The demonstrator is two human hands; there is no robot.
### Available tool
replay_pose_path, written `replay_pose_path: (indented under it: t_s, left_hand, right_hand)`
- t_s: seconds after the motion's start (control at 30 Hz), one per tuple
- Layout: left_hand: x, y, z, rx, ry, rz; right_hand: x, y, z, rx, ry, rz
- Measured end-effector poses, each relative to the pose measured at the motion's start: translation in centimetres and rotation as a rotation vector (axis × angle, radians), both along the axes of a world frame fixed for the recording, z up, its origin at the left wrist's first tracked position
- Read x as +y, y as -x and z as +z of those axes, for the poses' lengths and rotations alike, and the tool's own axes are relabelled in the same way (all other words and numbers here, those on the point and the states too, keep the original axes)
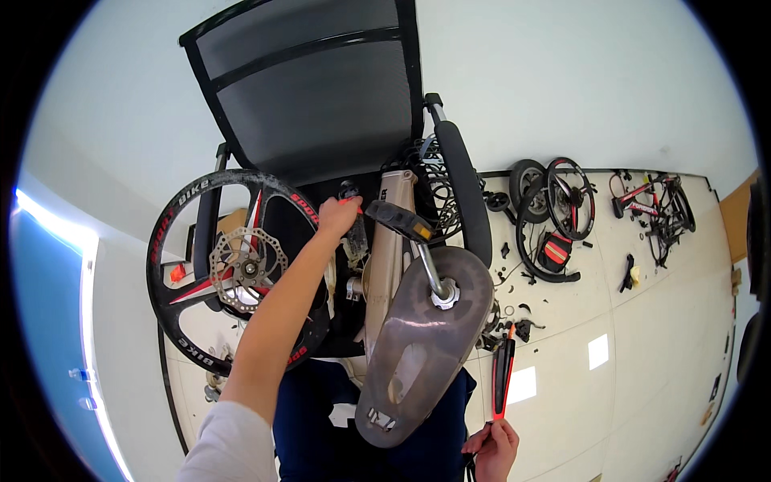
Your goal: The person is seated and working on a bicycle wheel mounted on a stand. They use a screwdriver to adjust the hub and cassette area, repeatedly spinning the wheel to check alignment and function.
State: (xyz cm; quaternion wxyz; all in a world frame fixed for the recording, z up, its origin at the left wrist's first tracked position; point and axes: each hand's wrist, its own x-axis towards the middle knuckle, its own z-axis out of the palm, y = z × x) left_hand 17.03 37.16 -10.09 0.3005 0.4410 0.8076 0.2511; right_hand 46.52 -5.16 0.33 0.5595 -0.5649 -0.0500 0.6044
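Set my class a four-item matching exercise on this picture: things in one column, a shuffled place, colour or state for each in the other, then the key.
Things
1. Red-and-black tool
2. Brake disc
3. Chain cover
4. Chair

Descriptions
A. Grey, long and rounded at both ends
B. Black, with a mesh back
C. Held in the right hand
D. At the middle of the wheel on the left

Pairs: 1-C, 2-D, 3-A, 4-B
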Motion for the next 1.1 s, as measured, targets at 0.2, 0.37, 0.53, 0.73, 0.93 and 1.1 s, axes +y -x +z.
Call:
replay_pose_path:
  t_s: [0.2,0.37,0.53,0.73,0.93,1.1]
  left_hand:
    - [-24.8,-2.1,6.7,-0.594,-0.172,-0.2]
    - [-41.0,-4.9,5.9,-0.37,-0.008,-0.271]
    - [-39.2,-7.6,9.6,-0.071,-0.122,-0.378]
    - [-38.6,-9.4,10.5,0.024,-0.087,-0.397]
    - [-38.8,-9.2,12.2,0.046,-0.16,-0.368]
    - [-39.5,-8.8,12.4,0.057,-0.111,-0.37]
  right_hand:
    - [0.5,0.1,0.2,-0.036,-0.047,-0.061]
    - [-1.6,-0.1,-0.2,0.039,-0.143,-0.044]
    - [-1.8,0.2,-0.6,-0.108,-0.174,0.056]
    - [-1.3,0.4,-1.1,-0.212,-0.246,0.158]
    - [-1.1,-0.3,-1.3,-0.238,-0.287,0.143]
    - [-1.6,0.0,-1.6,-0.223,-0.278,0.162]
